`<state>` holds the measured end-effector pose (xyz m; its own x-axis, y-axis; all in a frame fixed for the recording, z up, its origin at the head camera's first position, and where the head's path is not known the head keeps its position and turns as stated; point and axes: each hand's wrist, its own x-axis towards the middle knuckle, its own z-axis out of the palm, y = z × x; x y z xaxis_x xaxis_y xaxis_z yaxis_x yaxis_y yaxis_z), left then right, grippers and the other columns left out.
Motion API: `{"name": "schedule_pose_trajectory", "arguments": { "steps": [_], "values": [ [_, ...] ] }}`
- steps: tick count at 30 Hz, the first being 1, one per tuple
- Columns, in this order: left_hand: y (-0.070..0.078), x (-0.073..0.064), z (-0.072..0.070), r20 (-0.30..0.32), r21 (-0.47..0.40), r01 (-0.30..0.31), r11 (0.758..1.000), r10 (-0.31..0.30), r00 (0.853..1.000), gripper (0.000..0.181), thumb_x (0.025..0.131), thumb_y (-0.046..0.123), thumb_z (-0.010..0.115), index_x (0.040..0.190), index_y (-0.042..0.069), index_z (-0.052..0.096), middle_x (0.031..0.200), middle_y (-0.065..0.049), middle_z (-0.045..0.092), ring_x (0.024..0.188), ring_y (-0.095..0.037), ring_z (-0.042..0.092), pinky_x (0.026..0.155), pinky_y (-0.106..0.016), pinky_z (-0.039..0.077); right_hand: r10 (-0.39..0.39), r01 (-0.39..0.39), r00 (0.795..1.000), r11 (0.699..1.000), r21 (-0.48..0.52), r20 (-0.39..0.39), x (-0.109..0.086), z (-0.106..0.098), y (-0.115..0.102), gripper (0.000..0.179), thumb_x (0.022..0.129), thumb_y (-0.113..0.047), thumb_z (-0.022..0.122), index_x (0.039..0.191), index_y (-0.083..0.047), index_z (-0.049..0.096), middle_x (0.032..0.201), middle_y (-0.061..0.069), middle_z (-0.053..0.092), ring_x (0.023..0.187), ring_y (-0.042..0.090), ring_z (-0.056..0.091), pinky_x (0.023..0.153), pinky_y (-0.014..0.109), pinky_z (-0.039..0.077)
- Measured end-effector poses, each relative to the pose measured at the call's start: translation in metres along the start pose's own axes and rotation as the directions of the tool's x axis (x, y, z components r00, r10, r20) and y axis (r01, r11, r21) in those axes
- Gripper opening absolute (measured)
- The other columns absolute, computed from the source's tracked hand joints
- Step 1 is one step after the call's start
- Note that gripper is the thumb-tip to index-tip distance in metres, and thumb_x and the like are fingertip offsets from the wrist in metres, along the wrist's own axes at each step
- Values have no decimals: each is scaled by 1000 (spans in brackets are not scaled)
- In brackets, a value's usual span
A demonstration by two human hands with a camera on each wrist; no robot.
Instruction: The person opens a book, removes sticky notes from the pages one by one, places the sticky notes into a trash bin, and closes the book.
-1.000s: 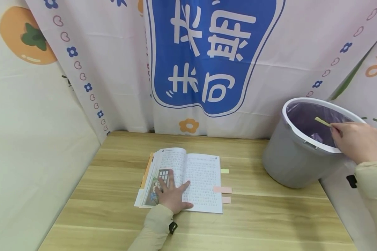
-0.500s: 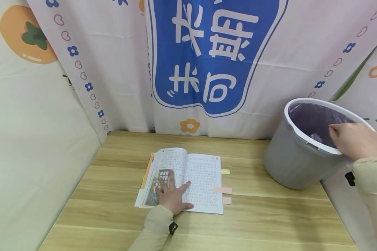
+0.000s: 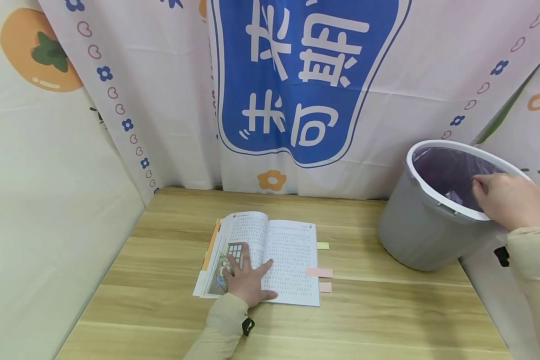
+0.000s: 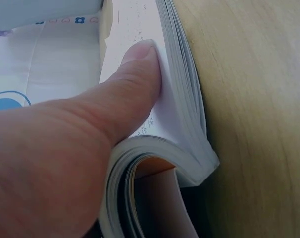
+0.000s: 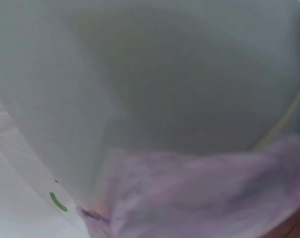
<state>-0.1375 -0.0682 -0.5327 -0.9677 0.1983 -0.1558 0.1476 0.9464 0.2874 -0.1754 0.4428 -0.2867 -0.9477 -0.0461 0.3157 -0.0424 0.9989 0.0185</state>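
An open book (image 3: 290, 250) of printed text lies on the wooden table, its left page bearing a picture. My left hand (image 3: 246, 284) rests spread across the lower part of both pages. In the left wrist view the thumb (image 4: 137, 74) lies on the page near the book's lower edge. My right hand (image 3: 515, 200) is over the mouth of a grey trash bin (image 3: 414, 230), fingers bent in toward the thumb. No paper strip shows at its fingertips. The right wrist view is filled by the bin's wall (image 5: 140, 59) and a blurred purple liner (image 5: 189, 193).
A yellow tab (image 3: 323, 246) and pink tabs (image 3: 326, 273) stick out from the book's right edge. The bin stands at the table's right back corner. A printed white curtain (image 3: 184, 100) hangs behind the table (image 3: 364, 310), with a pale wall on the left.
The small yellow paper strip pinched by the right hand one second ago is out of sight. That hand stays over the bin with little movement. The left hand and book keep their place.
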Motion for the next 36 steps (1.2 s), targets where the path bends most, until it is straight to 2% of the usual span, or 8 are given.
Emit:
{"name": "schedule_pose_trajectory", "arguments": {
  "steps": [6, 9, 13, 15, 18, 24, 29, 36],
  "values": [
    [-1, 2, 3, -2, 3, -7, 1000, 7, 1000, 88, 69, 64, 78, 147, 37, 48, 161, -28, -8, 134, -69, 1, 100, -83, 15, -23, 27, 977, 999, 18, -214, -12, -12, -28, 26, 90, -12, 58, 108, 1, 70, 102, 26, 69, 80, 54, 61, 49, 66, 40],
    [-2, 2, 3, -4, 3, -7, 1000, 7, 1000, 88, 69, 65, 78, 147, 37, 48, 161, -28, -9, 134, -69, 0, 100, -83, 15, -85, 105, 909, 994, 27, -409, -20, -15, -52, 26, 90, -16, 57, 104, -2, 74, 97, 21, 72, 79, 47, 65, 53, 62, 44],
    [-3, 3, 4, -10, 4, -6, 1000, 6, 1000, 88, 68, 66, 77, 147, 39, 47, 161, -27, -10, 134, -69, -1, 100, -82, 15, -170, 237, 778, 971, 32, -605, -31, -6, -87, 32, 94, -23, 52, 100, -4, 76, 94, 16, 74, 80, 41, 68, 61, 54, 48],
    [-3, 3, 5, -13, 2, -5, 1000, 5, 1000, 88, 68, 66, 77, 147, 39, 47, 161, -27, -10, 135, -69, -1, 100, -83, 15, -200, 296, 745, 954, 47, -637, -36, 3, -102, 33, 95, -24, 51, 100, -3, 76, 95, 15, 74, 80, 40, 69, 63, 52, 50],
    [-3, 4, 5, -10, -4, -1, 1000, 1, 1000, 88, 68, 66, 77, 147, 39, 48, 161, -27, -11, 135, -68, -3, 100, -83, 14, -243, 364, 721, 930, 56, -649, -45, 20, -120, 33, 96, -24, 51, 101, -3, 76, 95, 15, 74, 79, 38, 69, 64, 51, 51],
    [-2, 3, 4, -5, 4, 6, 1000, -6, 1000, 88, 68, 66, 77, 146, 39, 48, 161, -27, -10, 135, -68, -1, 100, -82, 15, -258, 428, 727, 895, 126, -637, -65, 64, -148, 36, 97, -26, 49, 101, -3, 77, 93, 13, 74, 77, 34, 70, 66, 47, 54],
    [-1, 2, 3, 0, 11, 9, 1000, -9, 1000, 88, 68, 66, 77, 147, 40, 47, 161, -26, -10, 135, -68, -1, 101, -82, 16, -243, 430, 786, 876, 220, -568, -83, 101, -166, 34, 97, -26, 53, 103, -2, 76, 97, 14, 74, 81, 32, 70, 68, 46, 57],
    [-1, 2, 3, -3, 14, 12, 1000, -12, 1000, 88, 68, 66, 77, 147, 40, 47, 161, -26, -10, 136, -67, -1, 101, -82, 16, -243, 384, 882, 868, 315, -404, -107, 147, -186, 26, 79, -3, 78, 105, 0, 74, 100, 18, 73, 85, 35, 72, 66, 45, 60]
  ]
}}
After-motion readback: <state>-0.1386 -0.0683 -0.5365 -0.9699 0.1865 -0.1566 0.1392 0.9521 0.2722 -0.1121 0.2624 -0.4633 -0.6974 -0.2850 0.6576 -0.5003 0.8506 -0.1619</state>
